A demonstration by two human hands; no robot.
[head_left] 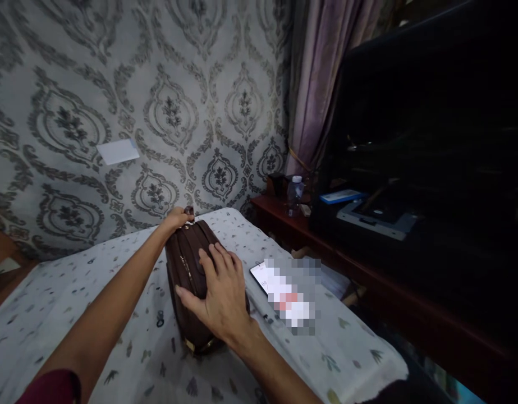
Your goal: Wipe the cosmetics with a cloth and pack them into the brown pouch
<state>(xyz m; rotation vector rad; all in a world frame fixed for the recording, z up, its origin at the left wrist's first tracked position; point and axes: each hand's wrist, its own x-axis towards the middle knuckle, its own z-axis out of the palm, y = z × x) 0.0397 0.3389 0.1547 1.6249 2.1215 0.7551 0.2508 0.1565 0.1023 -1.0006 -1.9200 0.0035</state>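
Note:
A dark brown bag (178, 306) with gold-coloured zips lies on the patterned white bed cover (128, 331). At the bag's far end, my left hand (177, 220) is closed around a short brown strap (188, 212); its fingers are partly hidden. My right hand (223, 289) lies across the top of the bag, palm down, with the thumb stretched out and the fingers slightly apart. To the right of the bag, a phone (262, 276) with a lit screen rests on the cover, partly blurred out.
Behind the bed stands a wall (170, 112) with grey damask wallpaper. On the right, a reddish-brown wooden shelf (279, 210) holds a clear bottle (295, 196) beside a large dark screen (410, 140). A mauve curtain (315, 84) hangs in the corner.

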